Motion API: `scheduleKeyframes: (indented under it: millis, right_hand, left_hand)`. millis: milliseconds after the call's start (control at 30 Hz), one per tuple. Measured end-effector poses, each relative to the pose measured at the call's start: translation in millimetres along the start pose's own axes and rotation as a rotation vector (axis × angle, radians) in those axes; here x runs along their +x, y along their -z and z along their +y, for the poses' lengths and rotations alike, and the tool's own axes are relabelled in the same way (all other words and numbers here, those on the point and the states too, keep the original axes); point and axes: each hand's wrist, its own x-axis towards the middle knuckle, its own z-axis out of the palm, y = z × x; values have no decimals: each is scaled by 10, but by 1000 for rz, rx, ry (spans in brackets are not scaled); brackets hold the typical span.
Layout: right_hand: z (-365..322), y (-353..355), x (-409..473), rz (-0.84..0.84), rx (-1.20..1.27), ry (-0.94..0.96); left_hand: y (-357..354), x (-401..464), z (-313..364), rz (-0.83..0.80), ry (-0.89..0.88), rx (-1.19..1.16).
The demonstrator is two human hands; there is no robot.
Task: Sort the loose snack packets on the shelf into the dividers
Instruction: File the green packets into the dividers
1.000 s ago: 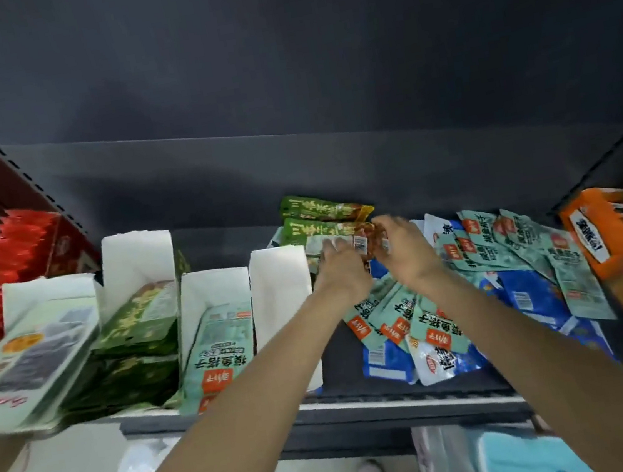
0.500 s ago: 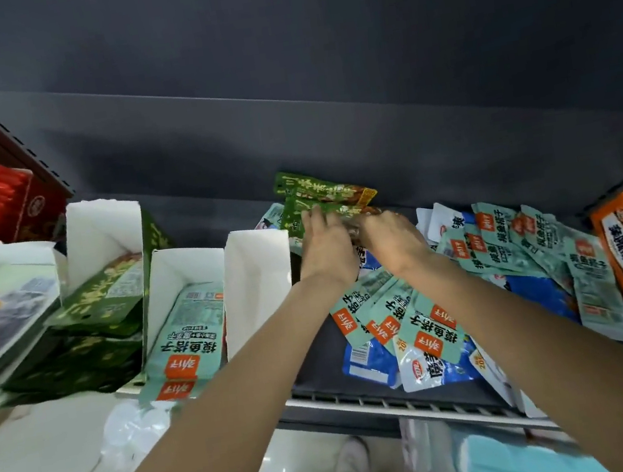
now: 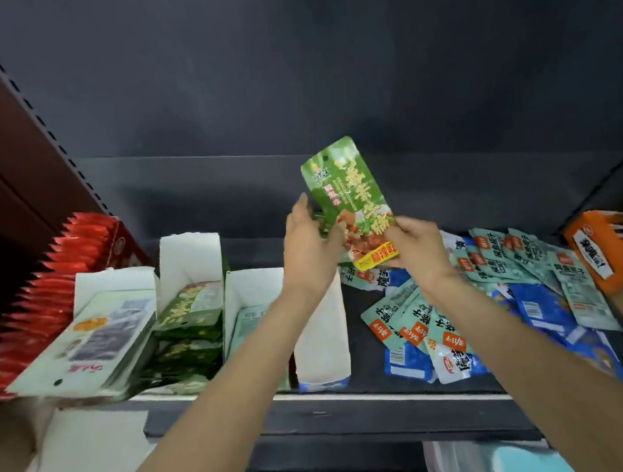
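Both hands, left hand point(image 3: 308, 240) and right hand point(image 3: 416, 244), pinch the green packet point(image 3: 349, 202) upright above the shelf point(image 3: 367, 401), probably to read it before dropping it left into the matching green divider point(image 3: 189, 270).

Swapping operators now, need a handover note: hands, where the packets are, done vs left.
Left hand and right hand both grip the green packet, lifted upright above the shelf.
Done: the white dividers on the left already hold matching green packets and pale teal ones.
Left: the held packet probably goes in the green divider. A loose pile of teal packets and blue packets lies unsorted on the right half of the shelf.
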Motion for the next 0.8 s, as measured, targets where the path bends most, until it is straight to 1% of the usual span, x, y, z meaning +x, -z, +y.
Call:
scheduleKeyframes:
  millis: [67, 100, 200, 300, 433, 567, 600, 733, 800]
  right_hand:
    - [-185, -220, -179, -10, -21, 28]
    - [-246, -333, -247, -16, -31, 50]
    - [-461, -674, -499, -79, -33, 163]
    - [-657, -1009, -758, -137, 45, 251]
    - [-766, -1452, -922, -99, -8, 333]
    - [-696, -1809, -1047, -71, -127, 361]
    - [-678, -1864, -1088, -77, -159, 365]
    - [-610, -1976, -1131, -158, -264, 277]
    - [-634, -1945, -1162, -183, -262, 298]
  left_hand:
    - [347, -75, 24, 20, -13, -84]
    - [522, -115, 12, 45, -36, -81]
    - [1045, -254, -63, 109, -130, -31]
    - [1530, -406, -146, 115, -198, 29]
    - [2044, -573, -303, 102, -227, 102]
    - [2347, -710, -375, 187, -267, 74]
    - [2395, -723, -404, 173, -263, 95]
    - [2465, -707, -632, -1, -217, 348]
    - [2437, -704, -765, -75, -201, 440]
